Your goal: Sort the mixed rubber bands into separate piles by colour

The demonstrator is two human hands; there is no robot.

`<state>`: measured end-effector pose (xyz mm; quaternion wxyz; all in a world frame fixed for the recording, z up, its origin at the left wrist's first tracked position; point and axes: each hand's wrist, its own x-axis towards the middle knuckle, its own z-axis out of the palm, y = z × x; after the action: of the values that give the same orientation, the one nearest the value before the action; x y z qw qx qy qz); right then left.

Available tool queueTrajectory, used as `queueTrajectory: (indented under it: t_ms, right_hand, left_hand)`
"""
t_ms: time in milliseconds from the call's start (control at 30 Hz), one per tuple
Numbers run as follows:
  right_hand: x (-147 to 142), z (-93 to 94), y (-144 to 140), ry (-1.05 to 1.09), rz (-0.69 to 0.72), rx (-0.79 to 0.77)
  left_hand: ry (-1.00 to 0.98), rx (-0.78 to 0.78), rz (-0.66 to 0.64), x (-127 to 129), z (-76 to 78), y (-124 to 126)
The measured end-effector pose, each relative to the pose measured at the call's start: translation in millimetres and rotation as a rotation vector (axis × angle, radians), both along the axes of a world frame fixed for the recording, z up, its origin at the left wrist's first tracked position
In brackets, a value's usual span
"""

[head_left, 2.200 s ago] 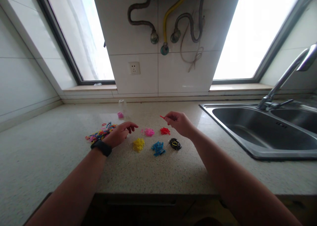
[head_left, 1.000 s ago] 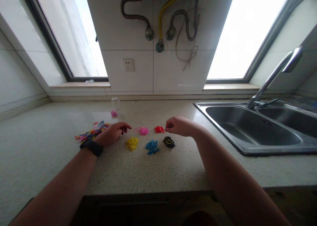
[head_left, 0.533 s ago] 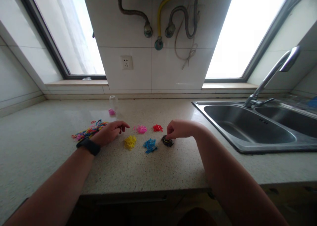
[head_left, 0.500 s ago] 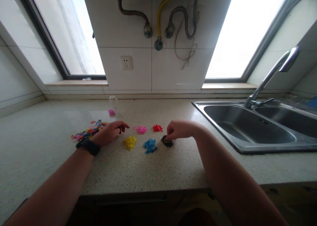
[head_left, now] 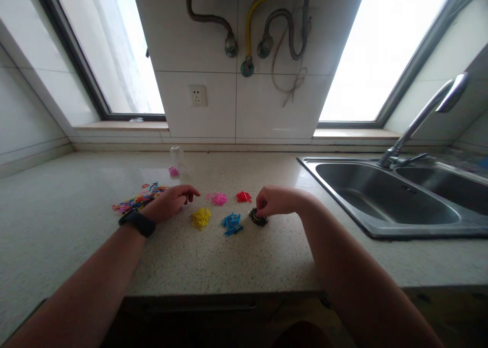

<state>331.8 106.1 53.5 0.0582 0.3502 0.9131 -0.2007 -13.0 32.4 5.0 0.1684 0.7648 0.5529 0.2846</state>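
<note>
Right hand (head_left: 276, 202) pinched down on the black band pile (head_left: 258, 218), left hand (head_left: 170, 203) beside the mixed pile (head_left: 137, 202).

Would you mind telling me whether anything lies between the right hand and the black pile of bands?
Nothing visible does: the right hand is already down on the black pile, fingertips touching its top. The blue pile and red pile lie beside it, apart.

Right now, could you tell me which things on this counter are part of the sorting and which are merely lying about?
In use: right hand at the black pile; left hand by the mixed heap; yellow, blue, pink, red piles.

Lying about: jar, sink, tap.
</note>
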Motion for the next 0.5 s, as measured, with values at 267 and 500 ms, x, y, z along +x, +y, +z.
queueTrajectory:
  t_ms: [267,500]
  right_hand:
    - [-1.6,-0.7,-0.7,0.004,0.008,0.017]
    - [-1.5,4.8,-1.0,0.26,0.032,-0.009]
  left_hand:
    - [-0.005,-0.006,-0.008,0.2,0.0,-0.4]
    - [-0.015,0.005,-0.014,-5.2,-5.6,3.3]
